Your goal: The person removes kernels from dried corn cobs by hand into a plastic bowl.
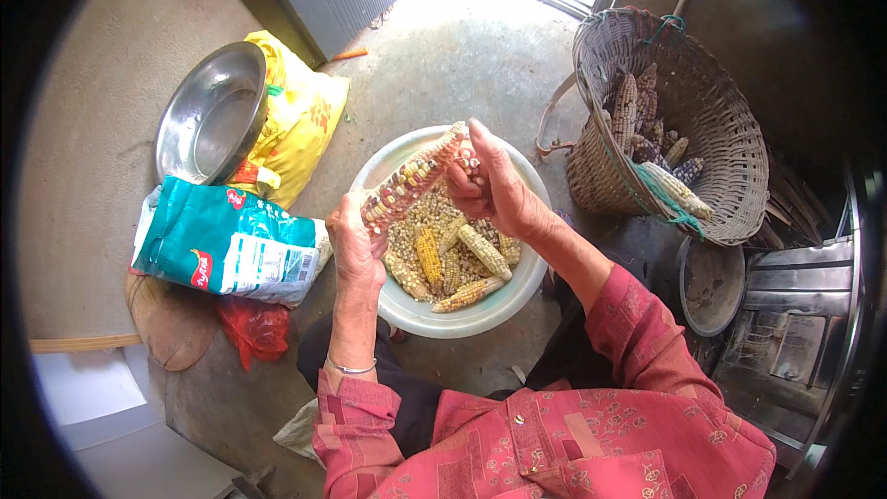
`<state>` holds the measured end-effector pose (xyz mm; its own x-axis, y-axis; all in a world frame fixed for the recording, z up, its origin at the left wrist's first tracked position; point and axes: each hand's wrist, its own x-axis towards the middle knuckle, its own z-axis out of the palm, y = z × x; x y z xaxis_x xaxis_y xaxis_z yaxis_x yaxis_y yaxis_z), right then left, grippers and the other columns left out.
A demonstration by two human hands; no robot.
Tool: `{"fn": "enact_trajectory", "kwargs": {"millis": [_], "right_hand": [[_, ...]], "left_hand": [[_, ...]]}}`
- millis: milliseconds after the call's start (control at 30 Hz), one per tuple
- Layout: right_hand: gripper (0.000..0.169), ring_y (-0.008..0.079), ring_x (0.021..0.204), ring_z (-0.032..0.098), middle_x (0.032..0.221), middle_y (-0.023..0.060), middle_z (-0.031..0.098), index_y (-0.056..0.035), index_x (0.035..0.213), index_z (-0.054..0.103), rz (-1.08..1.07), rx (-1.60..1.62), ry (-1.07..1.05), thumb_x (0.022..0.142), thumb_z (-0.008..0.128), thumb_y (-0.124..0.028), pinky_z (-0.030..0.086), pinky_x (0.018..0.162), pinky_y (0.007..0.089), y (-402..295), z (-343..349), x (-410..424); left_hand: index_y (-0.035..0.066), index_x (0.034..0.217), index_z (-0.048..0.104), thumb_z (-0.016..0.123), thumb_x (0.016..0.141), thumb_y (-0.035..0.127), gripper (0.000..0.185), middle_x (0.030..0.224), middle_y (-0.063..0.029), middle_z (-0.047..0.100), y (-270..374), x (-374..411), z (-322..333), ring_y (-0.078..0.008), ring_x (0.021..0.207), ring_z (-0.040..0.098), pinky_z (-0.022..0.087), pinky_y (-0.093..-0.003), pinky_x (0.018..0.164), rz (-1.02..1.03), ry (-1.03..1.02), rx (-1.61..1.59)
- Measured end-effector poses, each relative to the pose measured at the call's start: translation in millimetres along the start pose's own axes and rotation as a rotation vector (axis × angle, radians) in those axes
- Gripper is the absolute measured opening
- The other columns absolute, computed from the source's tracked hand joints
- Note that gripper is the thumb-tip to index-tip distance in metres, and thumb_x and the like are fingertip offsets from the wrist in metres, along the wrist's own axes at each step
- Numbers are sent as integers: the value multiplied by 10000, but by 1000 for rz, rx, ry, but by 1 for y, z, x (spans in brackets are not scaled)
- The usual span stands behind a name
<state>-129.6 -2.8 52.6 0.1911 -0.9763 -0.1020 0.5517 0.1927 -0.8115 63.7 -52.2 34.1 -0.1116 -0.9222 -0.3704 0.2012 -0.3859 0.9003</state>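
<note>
My left hand (357, 239) grips the lower left end of a partly shelled, multicoloured corn cob (409, 184), held slanting above the basin. My right hand (488, 187) is at the cob's upper end, its thumb raised and its fingers curled around loose kernels (468, 158). Part of the cob near that hand is bare of kernels. Below both hands, a pale round plastic basin (454, 328) holds loose kernels and several corn cobs, among them a yellow cob (429, 260) and a whitish cob (485, 251).
At the right, a woven basket (603, 180) holds more cobs, with a dark bucket (712, 287) below it. To the left are a steel bowl (211, 114), a yellow bag (305, 125), a green package (208, 235) and a red plastic bag (255, 329).
</note>
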Motion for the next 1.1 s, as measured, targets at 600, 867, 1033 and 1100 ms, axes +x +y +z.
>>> {"fn": "enact_trajectory", "kwargs": {"millis": [600, 867, 1033, 1100], "right_hand": [[481, 57, 505, 261, 580, -52, 291, -120, 674, 390, -11, -275, 123, 951, 391, -513, 222, 458, 241, 9, 5, 0], [372, 27, 477, 239, 592, -79, 288, -144, 776, 389, -20, -308, 188, 983, 403, -453, 181, 428, 210, 17, 17, 3], [389, 37, 473, 220, 581, -76, 267, -144, 734, 379, -158, -365, 105, 984, 402, -442, 168, 419, 214, 25, 18, 3], [409, 40, 473, 213, 579, -77, 261, -146, 720, 368, -40, -259, 107, 979, 402, -460, 162, 418, 214, 18, 20, 0]], "left_hand": [[54, 821, 607, 479, 891, 315, 299, 648, -28, 599, 2, -9, 5, -50, 410, 407, 282, -205, 365, -31, 6, -62], [-15, 849, 645, 483, 899, 264, 326, 684, -23, 603, 11, -23, 14, -57, 517, 498, 358, -222, 461, 106, 82, 82], [-12, 827, 657, 496, 890, 252, 316, 627, -20, 586, 6, -3, -11, -53, 503, 488, 332, -221, 442, -145, -24, -29], [-19, 805, 657, 492, 892, 238, 317, 628, -25, 591, 4, -3, -13, -56, 522, 502, 357, -227, 461, -109, -40, -34]]}}
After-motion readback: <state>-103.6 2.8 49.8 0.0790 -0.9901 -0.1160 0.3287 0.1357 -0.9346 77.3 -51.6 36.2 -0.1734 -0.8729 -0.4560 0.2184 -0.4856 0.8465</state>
